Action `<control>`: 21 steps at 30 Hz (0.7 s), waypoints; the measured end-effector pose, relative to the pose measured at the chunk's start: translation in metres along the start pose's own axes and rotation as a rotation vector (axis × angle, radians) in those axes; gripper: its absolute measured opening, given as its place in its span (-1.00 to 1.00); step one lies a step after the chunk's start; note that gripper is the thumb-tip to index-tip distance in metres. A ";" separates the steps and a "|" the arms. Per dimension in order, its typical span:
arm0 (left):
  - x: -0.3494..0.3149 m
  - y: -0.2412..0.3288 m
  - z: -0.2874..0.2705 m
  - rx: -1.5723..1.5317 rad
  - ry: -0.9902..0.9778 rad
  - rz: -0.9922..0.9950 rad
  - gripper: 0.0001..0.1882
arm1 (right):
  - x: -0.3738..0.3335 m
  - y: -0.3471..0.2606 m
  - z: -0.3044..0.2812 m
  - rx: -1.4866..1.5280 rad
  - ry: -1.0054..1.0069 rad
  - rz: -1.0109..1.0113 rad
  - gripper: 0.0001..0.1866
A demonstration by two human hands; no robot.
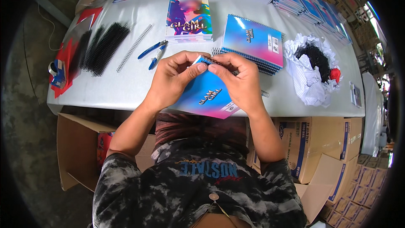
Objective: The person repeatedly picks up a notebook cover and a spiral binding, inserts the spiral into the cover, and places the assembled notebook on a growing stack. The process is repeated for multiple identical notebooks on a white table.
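A blue-and-pink notebook (195,89) is tilted in front of me, near the table's front edge. My left hand (172,79) is closed on its upper left corner, thumb on the cover and fingers behind. With thumb and fingers together, my right hand (239,76) pinches the same upper edge, the thumbs nearly touching. A dark spiral coil shows at that edge between the fingertips, partly hidden by them. Just beyond my right hand lies a stack of bound spiral notebooks (249,38). Beside my right wrist, a short piece of coil (265,94) rests on the table.
Left on the table are black coils (107,46), a single coil (134,48), blue-handled pliers (157,55) and a tape dispenser (57,74). Ahead sits a pile with colourful covers (190,19). Crumpled striped paper (312,88) holds black scraps. Cardboard boxes (320,137) stand below.
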State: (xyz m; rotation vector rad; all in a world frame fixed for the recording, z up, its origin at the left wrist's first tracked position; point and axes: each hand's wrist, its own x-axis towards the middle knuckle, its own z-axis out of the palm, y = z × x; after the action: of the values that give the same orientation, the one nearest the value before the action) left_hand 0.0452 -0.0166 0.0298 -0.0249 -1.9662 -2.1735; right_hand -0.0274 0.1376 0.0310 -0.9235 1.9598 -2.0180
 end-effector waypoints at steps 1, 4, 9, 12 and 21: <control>0.001 0.003 0.001 -0.015 -0.017 0.004 -0.77 | 0.000 0.000 -0.001 0.045 0.002 0.018 -0.84; 0.003 0.010 0.002 -0.068 -0.079 -0.024 -0.78 | 0.001 0.000 -0.005 0.203 -0.018 0.060 -0.83; 0.010 0.007 -0.009 -0.134 -0.143 -0.013 -0.84 | -0.001 0.000 -0.005 0.157 -0.032 0.066 -0.80; 0.017 0.004 -0.012 -0.077 -0.190 0.004 -0.85 | -0.006 -0.002 -0.001 -0.019 0.024 -0.030 -0.79; 0.074 0.022 0.008 0.484 0.282 0.387 -0.23 | 0.032 -0.020 -0.066 0.534 0.733 -0.460 -0.68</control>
State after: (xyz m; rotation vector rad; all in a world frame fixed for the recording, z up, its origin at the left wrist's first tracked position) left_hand -0.0244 -0.0213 0.0632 -0.0203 -2.0572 -1.3524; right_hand -0.0825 0.1789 0.0639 -0.5717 1.3470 -3.2788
